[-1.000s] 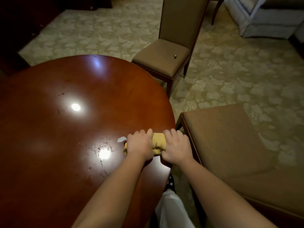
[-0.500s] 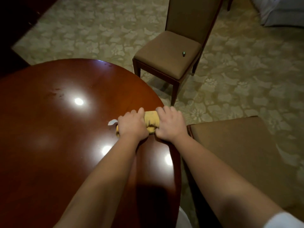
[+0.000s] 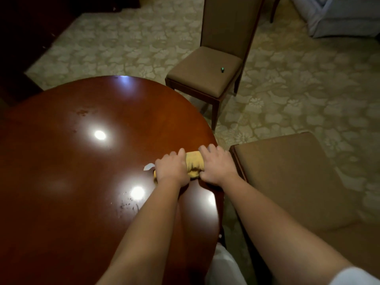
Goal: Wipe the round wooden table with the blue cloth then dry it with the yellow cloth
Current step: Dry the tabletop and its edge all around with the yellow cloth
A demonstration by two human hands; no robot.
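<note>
The round wooden table [image 3: 82, 182] is dark red and glossy, with bright light reflections and some specks on its surface. A bunched yellow cloth [image 3: 195, 164] lies near the table's right edge. My left hand [image 3: 171, 168] presses on the cloth's left end and my right hand [image 3: 218, 166] on its right end, both palms down with fingers curled over it. A small white tag [image 3: 149, 166] sticks out to the left of my left hand. No blue cloth is in view.
A tan upholstered chair [image 3: 207, 68] stands beyond the table with a small dark object [image 3: 222, 69] on its seat. A second tan seat [image 3: 292, 182] sits close to the table's right edge. Patterned carpet [image 3: 308, 89] covers the floor; a pale sofa [image 3: 339, 15] is far right.
Both hands slid the yellow cloth away from me along the table's right edge, then stayed near that spot. The camera view shifted slightly.
</note>
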